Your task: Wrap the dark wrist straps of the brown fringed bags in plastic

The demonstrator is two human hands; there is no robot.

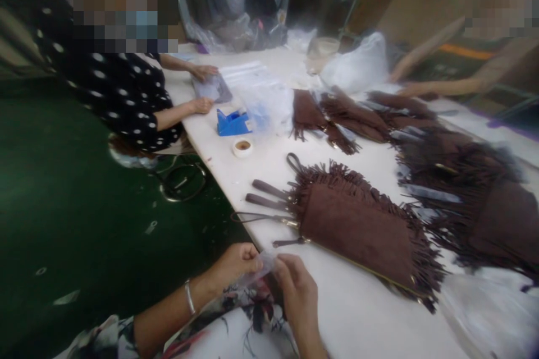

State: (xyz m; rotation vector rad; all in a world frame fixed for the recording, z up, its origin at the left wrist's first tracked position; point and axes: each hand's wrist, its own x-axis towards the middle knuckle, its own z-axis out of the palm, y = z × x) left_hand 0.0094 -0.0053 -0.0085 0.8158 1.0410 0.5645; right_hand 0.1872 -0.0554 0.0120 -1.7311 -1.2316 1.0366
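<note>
Between my two hands is a small clear plastic bag (261, 265), held just off the table's near edge. My left hand (236, 263) pinches its left side between thumb and fingers. On the other side, my right hand (297, 280) grips the bag with curled fingers. Just beyond them lies a stack of brown fringed pouches (357, 230), with wrist straps and metal clasps pointing toward the left edge of the table. The fine detail of the bag is blurred.
More brown fringed pouches (463, 179) are heaped to the right. A blue tape dispenser (233, 123) and a roll of tape (242, 148) stand near the left edge. Clear plastic bags (269, 104) lie behind. A co-worker (113, 90) handles a packet at left; another person's arms (446, 76) reach in at far right.
</note>
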